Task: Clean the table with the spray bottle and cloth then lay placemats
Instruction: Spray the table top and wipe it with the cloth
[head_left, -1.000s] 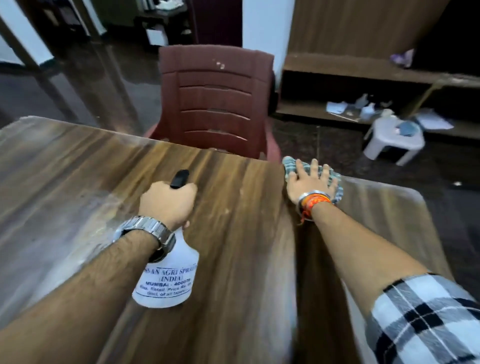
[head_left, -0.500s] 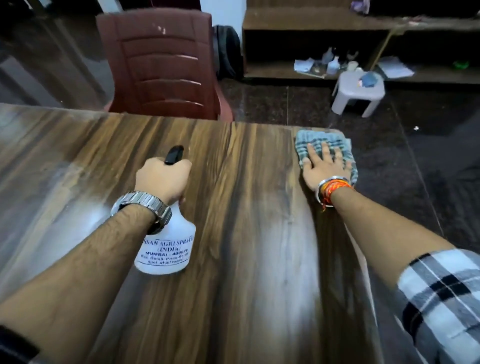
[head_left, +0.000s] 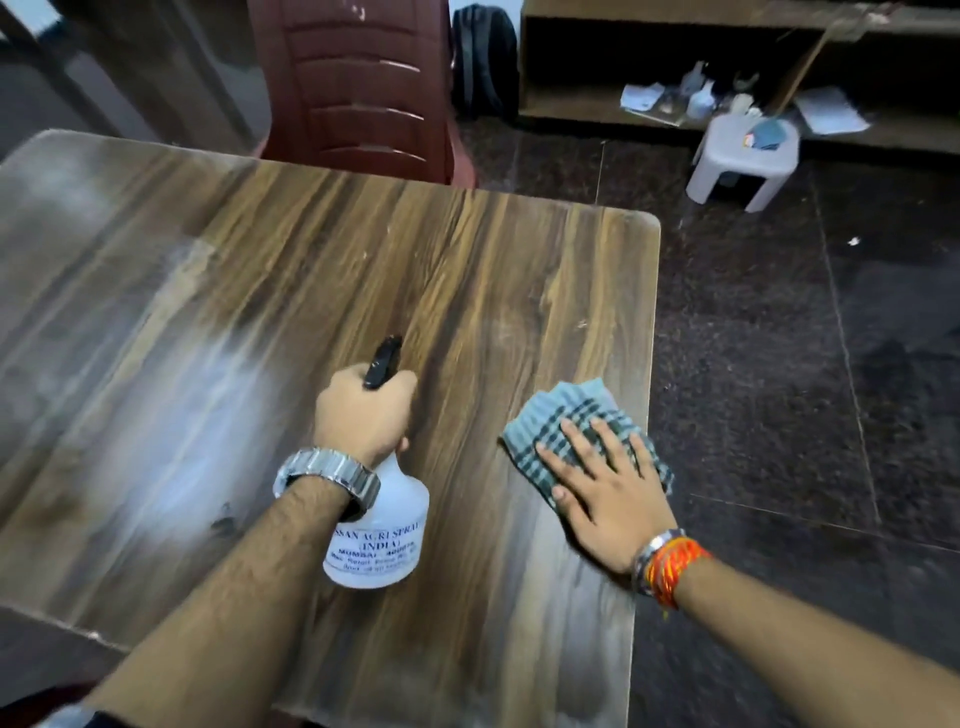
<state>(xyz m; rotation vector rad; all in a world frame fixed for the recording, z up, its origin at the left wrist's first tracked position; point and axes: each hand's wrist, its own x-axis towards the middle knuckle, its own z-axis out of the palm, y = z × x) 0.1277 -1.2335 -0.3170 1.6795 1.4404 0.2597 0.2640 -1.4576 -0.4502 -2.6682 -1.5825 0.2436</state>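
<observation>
A wooden table (head_left: 467, 270) fills the view. My left hand (head_left: 363, 410) grips the neck of a white spray bottle (head_left: 379, 540) with a black nozzle, held just above the table's middle. My right hand (head_left: 602, 488) lies flat, fingers spread, pressing a green checked cloth (head_left: 561, 415) onto the table close to its right edge. The cloth's right end hangs slightly over that edge. No placemats are in view.
A dark red plastic chair (head_left: 358, 88) stands at the table's far side. On the dark floor to the right stands a small white stool (head_left: 743, 156), in front of a low wooden shelf (head_left: 571, 104) with papers and bottles. A black bag (head_left: 483, 57) leans beside the shelf.
My right hand has dragged the cloth from the far right corner back toward me along the right edge. My left hand still holds the spray bottle; the view has tilted down.
</observation>
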